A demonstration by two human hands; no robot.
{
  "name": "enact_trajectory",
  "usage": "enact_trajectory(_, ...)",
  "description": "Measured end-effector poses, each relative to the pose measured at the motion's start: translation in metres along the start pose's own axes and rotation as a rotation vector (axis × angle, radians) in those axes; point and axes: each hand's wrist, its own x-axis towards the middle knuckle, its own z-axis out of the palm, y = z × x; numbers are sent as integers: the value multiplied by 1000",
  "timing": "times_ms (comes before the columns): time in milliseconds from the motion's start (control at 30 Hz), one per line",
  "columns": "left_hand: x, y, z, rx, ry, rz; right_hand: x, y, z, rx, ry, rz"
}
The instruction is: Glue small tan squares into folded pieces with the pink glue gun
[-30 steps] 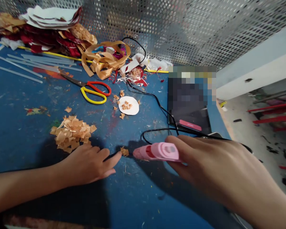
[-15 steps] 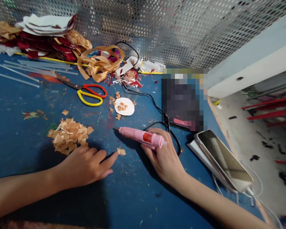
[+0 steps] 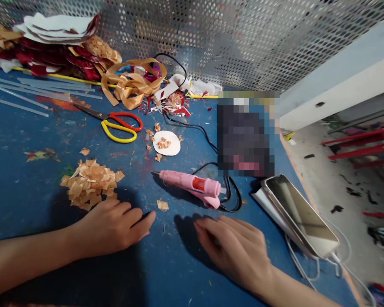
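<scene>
My left hand (image 3: 115, 228) lies flat on the blue table (image 3: 32, 187), fingers stretched toward a small tan scrap (image 3: 162, 205). Just above its knuckles sits a pile of tan paper bits (image 3: 90, 183). My right hand (image 3: 235, 247) hovers low over the table with fingers spread, holding nothing. A pink glue gun (image 3: 192, 184) lies on the table just beyond that hand, nozzle pointing left, its black cord (image 3: 232, 200) looped beside it.
Red-and-yellow scissors (image 3: 115, 121), a white disc with scraps (image 3: 166, 143), tan ribbon curls (image 3: 132, 83), glue sticks (image 3: 35, 91) and stacked red and white cutouts (image 3: 51, 38) lie farther back. A phone (image 3: 299, 215) rests at the right edge. Perforated metal (image 3: 227, 38) walls the back.
My right hand set the pink glue gun down on the table, let go, and drew back toward me. My left hand stayed put.
</scene>
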Motion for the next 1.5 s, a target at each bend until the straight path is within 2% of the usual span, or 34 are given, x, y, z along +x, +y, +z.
enact_trajectory(67, 1, 0, 0, 3, 8, -4, 3, -3, 10, -8, -112, 53)
enact_trajectory(133, 2, 0, 0, 8, 13, -12, 8, -4, 20, -4, -169, 97)
enact_trajectory(300, 2, 1, 0, 26, 29, -8, 21, -5, 36, -35, -170, 106)
enact_trajectory(533, 3, 1, -1, 39, 51, -16, 26, -9, 40, -77, -176, 121)
enact_trajectory(900, 4, 1, 0, -12, 58, -47, 34, -11, 42, -145, -265, 161)
enact_trajectory(1100, 6, 1, 0, -66, 51, -96, 31, -10, 42, -71, -304, 201)
enact_trajectory(1167, 6, 2, 0, -123, 63, -147, 30, -10, 39, 16, -285, 232)
enact_trajectory(1267, 8, 3, -2, -295, 73, -275, 30, -12, 32, 280, -289, 310)
enact_trajectory(1367, 11, 6, -6, -528, 62, -419, 30, -16, 24, 558, -293, 394)
enact_trajectory(1500, 15, 14, -13, -939, 23, -665, 30, -21, 21, 748, -224, 485)
